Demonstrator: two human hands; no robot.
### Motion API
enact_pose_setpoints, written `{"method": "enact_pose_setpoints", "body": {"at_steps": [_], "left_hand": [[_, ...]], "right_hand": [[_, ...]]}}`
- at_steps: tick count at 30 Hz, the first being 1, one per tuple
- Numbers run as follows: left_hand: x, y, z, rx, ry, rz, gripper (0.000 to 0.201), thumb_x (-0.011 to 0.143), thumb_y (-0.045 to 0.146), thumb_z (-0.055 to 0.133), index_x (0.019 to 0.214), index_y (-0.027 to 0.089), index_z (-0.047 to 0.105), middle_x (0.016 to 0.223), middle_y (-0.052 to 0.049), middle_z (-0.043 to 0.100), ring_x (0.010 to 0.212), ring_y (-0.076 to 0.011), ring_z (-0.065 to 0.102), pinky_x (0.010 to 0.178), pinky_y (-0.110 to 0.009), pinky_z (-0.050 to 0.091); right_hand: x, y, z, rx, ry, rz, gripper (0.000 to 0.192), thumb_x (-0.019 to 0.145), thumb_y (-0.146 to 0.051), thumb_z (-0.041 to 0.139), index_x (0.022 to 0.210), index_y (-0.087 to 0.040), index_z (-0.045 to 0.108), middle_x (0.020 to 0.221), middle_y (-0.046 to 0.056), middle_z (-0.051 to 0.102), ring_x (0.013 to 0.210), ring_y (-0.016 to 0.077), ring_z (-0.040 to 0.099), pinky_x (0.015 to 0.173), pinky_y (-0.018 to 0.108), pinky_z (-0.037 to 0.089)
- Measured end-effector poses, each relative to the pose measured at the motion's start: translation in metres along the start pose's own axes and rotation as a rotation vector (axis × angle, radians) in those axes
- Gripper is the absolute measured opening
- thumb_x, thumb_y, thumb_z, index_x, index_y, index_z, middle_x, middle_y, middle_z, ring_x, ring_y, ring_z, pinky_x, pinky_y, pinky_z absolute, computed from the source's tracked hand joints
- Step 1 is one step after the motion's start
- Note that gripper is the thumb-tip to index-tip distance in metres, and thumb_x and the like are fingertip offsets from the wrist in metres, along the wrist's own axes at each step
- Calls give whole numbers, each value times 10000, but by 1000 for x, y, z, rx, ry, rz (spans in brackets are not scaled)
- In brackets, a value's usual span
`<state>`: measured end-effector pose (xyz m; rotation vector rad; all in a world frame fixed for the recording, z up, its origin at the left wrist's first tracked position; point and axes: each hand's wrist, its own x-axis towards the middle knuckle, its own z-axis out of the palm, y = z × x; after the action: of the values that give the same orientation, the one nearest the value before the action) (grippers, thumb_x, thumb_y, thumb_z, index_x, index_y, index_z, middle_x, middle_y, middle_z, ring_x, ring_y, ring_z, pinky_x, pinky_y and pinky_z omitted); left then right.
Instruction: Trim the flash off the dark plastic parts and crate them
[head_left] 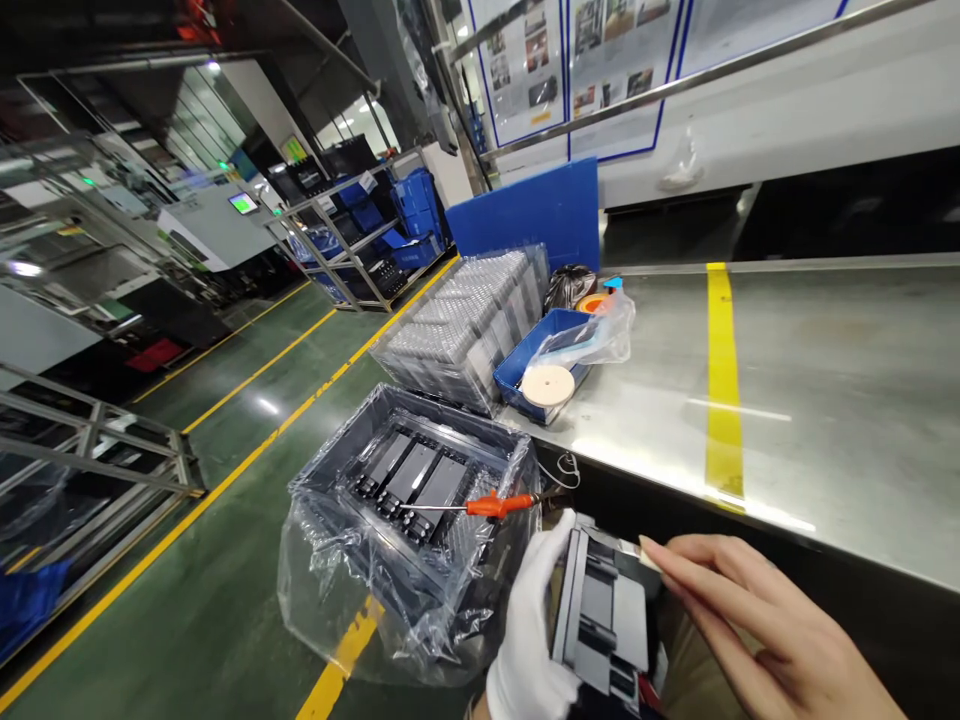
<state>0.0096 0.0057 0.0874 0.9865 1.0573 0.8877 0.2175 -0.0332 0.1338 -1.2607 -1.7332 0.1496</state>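
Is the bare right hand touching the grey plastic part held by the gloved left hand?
Touching. The head view shows the right hand's fingertips resting on the grey plastic part's upper corner, while the gloved left hand grips its side.

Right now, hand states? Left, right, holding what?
Left hand: gloved, closed on the black plastic part.
Right hand: bare, open, fingertips touching the part's upper corner, not gripping.
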Motion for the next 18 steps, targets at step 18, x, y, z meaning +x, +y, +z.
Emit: {"method": "enact_pose_setpoints", "body": {"at_steps": [18], "left_hand": [[-11, -1, -18, 283, -212, 205, 653, 736, 422, 842, 1360, 305, 689, 1298, -100, 680, 1169, -359, 632, 1107, -432, 456]], "right_hand": [[2, 15, -1, 495, -458, 659, 744, 894, -849, 450, 577, -185, 554, 552, -4, 457, 521, 115, 422, 478, 209, 416]]}}
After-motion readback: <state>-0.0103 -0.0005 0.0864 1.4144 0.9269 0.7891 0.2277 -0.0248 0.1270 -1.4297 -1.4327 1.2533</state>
